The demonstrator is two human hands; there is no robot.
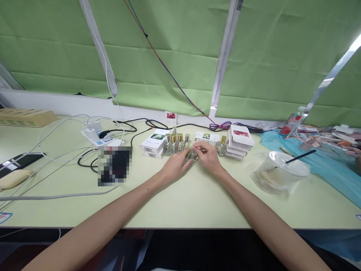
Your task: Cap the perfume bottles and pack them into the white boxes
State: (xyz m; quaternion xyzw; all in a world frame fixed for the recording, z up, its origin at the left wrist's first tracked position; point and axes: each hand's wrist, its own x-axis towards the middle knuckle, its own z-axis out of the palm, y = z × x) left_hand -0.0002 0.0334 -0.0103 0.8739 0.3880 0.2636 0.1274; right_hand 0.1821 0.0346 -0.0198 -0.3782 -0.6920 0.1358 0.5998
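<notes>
My left hand [176, 165] is wrapped round a small clear glass bottle [193, 156] in front of several other bottles. The fingers of my right hand [208, 156] are pinched together at the top of that same bottle. Glass bottles with gold and silver caps [179, 144] stand in a group just behind my left hand. One gold-capped bottle [221, 146] is to the right of my right hand. White boxes [153, 142] lie stacked left of the group, and a taller pile of white boxes [239, 140] stands at the right.
A lidded plastic cup [284, 169] with a black straw stands at the right, near blue plastic [318, 162] and a cluttered heap. Cables and a power strip [98, 139] spread over the left side, with a phone [19, 162] at the far left.
</notes>
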